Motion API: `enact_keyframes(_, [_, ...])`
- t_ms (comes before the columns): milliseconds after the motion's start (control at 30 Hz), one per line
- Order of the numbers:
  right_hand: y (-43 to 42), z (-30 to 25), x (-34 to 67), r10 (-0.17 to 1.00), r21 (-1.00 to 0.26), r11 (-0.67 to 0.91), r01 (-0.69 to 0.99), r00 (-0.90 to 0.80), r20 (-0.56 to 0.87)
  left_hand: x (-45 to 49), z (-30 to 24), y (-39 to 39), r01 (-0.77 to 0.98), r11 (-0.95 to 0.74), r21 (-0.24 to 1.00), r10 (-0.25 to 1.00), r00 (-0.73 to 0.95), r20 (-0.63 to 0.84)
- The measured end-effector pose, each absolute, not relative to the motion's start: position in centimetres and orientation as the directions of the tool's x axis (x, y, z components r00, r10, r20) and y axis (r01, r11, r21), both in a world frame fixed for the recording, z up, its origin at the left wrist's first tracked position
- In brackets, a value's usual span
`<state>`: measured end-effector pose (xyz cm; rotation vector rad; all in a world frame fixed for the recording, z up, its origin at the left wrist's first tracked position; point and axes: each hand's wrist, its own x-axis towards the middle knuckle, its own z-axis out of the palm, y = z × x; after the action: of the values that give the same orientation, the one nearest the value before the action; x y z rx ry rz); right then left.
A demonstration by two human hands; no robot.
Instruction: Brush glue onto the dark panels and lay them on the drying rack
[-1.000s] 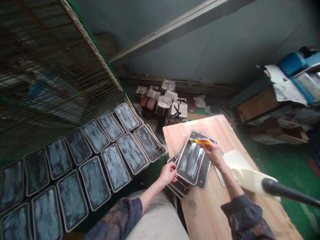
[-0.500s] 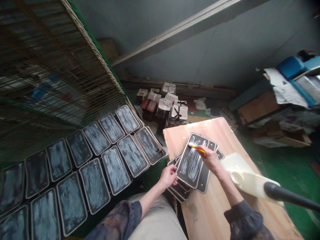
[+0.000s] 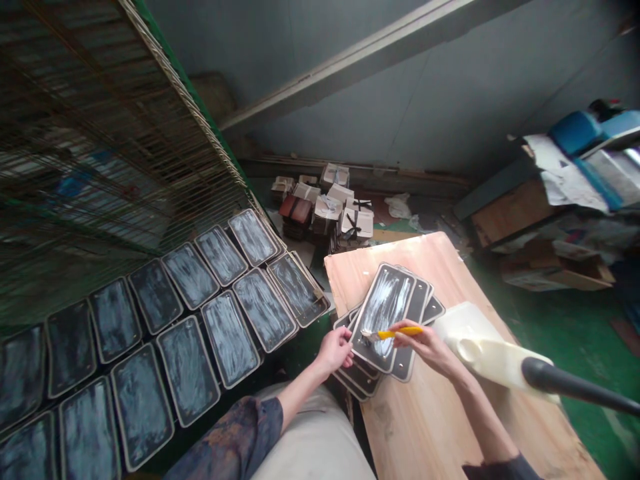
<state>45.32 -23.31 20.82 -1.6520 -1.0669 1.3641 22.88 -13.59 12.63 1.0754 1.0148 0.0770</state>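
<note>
A brush with a yellow handle (image 3: 397, 332) is pinched in my right hand (image 3: 425, 343). Its bristles touch the lower left of a dark rectangular panel (image 3: 383, 303) with a pale border, streaked with white coating. This panel lies tilted on top of a fanned stack of similar panels (image 3: 413, 350). My left hand (image 3: 336, 348) grips the left edge of the top panel between bent fingers and thumb. Beneath the stack is a light wooden board (image 3: 440, 427).
At the left, a wire rack (image 3: 190, 120) stands beside rows of white-streaked panels (image 3: 187, 370). Tied bundles (image 3: 357, 223) sit on the floor ahead. A cream plastic container (image 3: 493, 357) with a dark tube rests on the board's right side. Cardboard boxes (image 3: 557, 267) lie farther right.
My right hand has drawn the brush from the panel's upper part down toward its lower left. White streaks look denser. My left hand keeps its hold on the edge.
</note>
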Motion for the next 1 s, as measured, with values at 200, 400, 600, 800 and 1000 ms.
enact_keyframes(200, [-21.8, 19.7, 49.1, 0.912, -0.815, -0.328, 0.477, 0.385, -0.141, 22.9, 12.8, -13.6, 0.413, 0.514, 0.752, 0.511, 0.557, -0.655])
enact_keyframes(400, [-18.6, 19.5, 51.7, 0.878, -0.529, -0.248, 0.812, 0.419, 0.231, 23.0, 12.9, -13.5, 0.411, 0.521, 0.748, 0.517, 0.545, -0.660])
enact_keyframes(600, [-17.7, 18.3, 51.4, 0.931, -0.341, -0.231, 0.911, 0.309, 0.195, 23.1, 13.1, -13.7, 0.397, 0.555, 0.731, 0.505, 0.537, -0.676])
enact_keyframes(800, [-21.5, 19.9, 48.6, 0.963, -0.591, -0.254, 0.766, 0.259, -0.078, 23.2, 13.2, -13.6, 0.390, 0.567, 0.726, 0.496, 0.541, -0.679])
enact_keyframes(1000, [-20.5, 20.0, 50.2, 0.886, -0.692, -0.336, 0.639, 0.464, -0.002, 23.2, 13.4, -13.8, 0.369, 0.559, 0.742, 0.512, 0.550, -0.659])
